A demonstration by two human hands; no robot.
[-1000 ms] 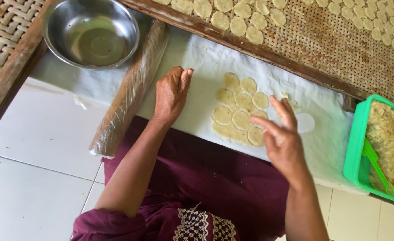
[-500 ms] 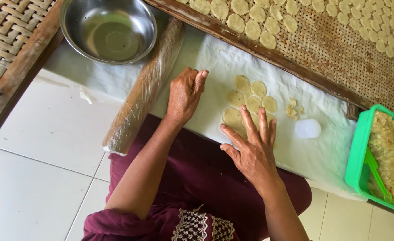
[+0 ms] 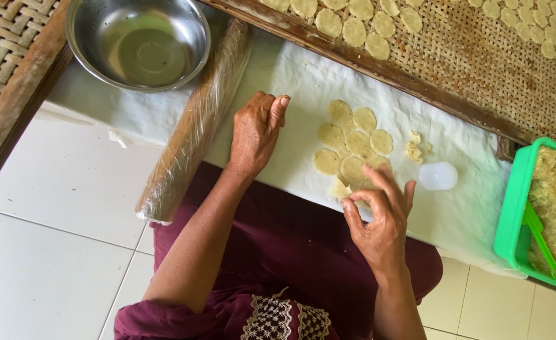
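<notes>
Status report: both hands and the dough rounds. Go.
Left hand flat on white sheet, empty. Right hand pinching at nearest dough rounds. Small white cup just beside them.

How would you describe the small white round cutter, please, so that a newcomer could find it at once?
Start at the white cloth spread in front of the seated person, below the woven bamboo tray. Move toward the green plastic tub on the right. The small white round cutter lies there, just beyond the right hand; unlike the yellowish dough discs, it is pale, smooth and translucent.
</notes>
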